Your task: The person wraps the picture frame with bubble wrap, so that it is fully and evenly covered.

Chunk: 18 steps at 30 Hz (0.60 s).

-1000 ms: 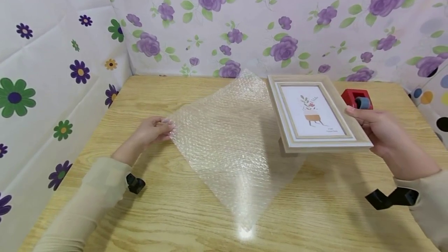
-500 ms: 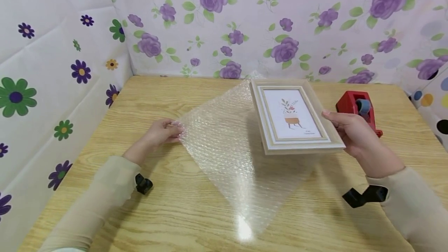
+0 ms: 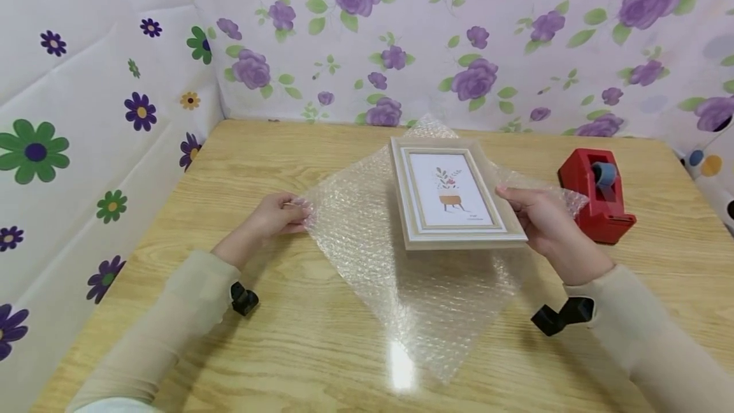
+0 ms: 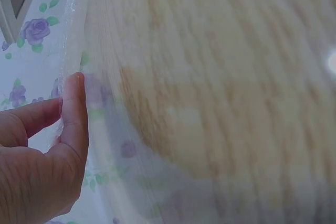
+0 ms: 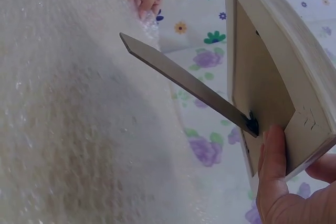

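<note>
A clear sheet of bubble wrap (image 3: 355,234) lies cornerwise on the wooden table. My left hand (image 3: 281,214) pinches its left corner, with that edge lifted slightly; the left wrist view shows the corner between thumb and fingers. Above the sheet, tilted, is a pale wooden picture frame (image 3: 406,209) with a plant print behind its front. My right hand (image 3: 547,228) grips the frame by its right edge, thumb on the front and fingers behind. In the right wrist view, the stand leg (image 5: 184,82) sticks out from the frame's back.
A red tape dispenser (image 3: 599,199) with a blue roll stands on the table (image 3: 275,330) at the right, close beyond my right hand. The wrap's right corner reaches up to it. Flowered cloth (image 3: 401,37) hangs behind and at the sides.
My right hand has carried the picture frame leftward over the middle of the bubble wrap, uncovering the tape dispenser. The left hand, holding its corner, has shifted slightly right.
</note>
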Each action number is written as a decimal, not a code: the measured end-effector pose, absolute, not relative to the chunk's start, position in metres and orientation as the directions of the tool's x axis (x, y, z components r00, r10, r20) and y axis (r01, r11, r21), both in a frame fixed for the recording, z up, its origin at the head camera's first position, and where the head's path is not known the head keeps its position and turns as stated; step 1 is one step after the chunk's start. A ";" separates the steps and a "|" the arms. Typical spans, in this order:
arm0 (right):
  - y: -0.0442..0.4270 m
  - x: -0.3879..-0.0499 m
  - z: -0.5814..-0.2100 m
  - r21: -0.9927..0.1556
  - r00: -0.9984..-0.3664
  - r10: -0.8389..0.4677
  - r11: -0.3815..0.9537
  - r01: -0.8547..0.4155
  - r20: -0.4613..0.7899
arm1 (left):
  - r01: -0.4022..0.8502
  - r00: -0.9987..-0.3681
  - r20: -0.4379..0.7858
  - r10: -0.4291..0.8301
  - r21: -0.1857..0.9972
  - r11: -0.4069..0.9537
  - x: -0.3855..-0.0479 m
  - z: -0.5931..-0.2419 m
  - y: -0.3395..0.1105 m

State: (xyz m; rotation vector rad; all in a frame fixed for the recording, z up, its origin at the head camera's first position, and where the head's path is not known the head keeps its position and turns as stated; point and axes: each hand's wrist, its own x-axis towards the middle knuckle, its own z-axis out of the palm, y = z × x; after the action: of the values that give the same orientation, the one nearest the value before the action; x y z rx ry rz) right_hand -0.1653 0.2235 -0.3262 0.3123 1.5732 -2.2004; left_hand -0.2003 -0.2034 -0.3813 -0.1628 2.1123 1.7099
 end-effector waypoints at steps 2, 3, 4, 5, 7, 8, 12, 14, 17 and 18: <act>0.219 -0.167 -0.330 -0.848 -0.885 -0.211 -0.263 0.461 -0.416 | -0.346 -0.905 -0.390 0.170 0.907 0.239 -0.200 -0.381 -0.204; 0.217 -0.168 -0.332 -0.848 -0.883 -0.211 -0.254 0.464 -0.420 | -0.347 -0.905 -0.391 0.171 0.907 0.238 -0.200 -0.381 -0.204; 0.215 -0.169 -0.334 -0.848 -0.882 -0.212 -0.252 0.466 -0.421 | -0.347 -0.903 -0.392 0.174 0.907 0.239 -0.200 -0.381 -0.204; 0.213 -0.169 -0.336 -0.848 -0.881 -0.209 -0.250 0.467 -0.424 | -0.346 -0.903 -0.391 0.177 0.907 0.239 -0.200 -0.380 -0.204; 0.210 -0.171 -0.340 -0.851 -0.882 -0.205 -0.240 0.466 -0.425 | -0.344 -0.903 -0.390 0.181 0.907 0.241 -0.200 -0.380 -0.204; 0.208 -0.172 -0.342 -0.850 -0.883 -0.205 -0.247 0.465 -0.423 | -0.344 -0.903 -0.390 0.182 0.908 0.241 -0.200 -0.380 -0.204; 0.205 -0.175 -0.348 -0.860 -0.892 -0.174 -0.241 0.450 -0.418 | -0.342 -0.902 -0.390 0.184 0.907 0.245 -0.200 -0.381 -0.204; 0.205 -0.176 -0.352 -0.862 -0.896 -0.150 -0.246 0.444 -0.418 | -0.341 -0.902 -0.389 0.187 0.908 0.246 -0.201 -0.381 -0.205; 0.207 -0.177 -0.357 -0.859 -0.896 -0.125 -0.254 0.445 -0.427 | -0.338 -0.902 -0.388 0.189 0.907 0.249 -0.201 -0.382 -0.206; 0.207 -0.178 -0.359 -0.859 -0.895 -0.122 -0.252 0.446 -0.429 | -0.339 -0.902 -0.388 0.188 0.907 0.249 -0.201 -0.382 -0.206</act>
State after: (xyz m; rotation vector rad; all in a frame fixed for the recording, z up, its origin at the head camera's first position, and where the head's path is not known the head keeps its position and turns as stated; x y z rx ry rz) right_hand -0.1776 0.2072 -0.3591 0.3923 1.6472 -2.1987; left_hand -0.2013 -0.2058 -0.3817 -0.1369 2.1073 1.6932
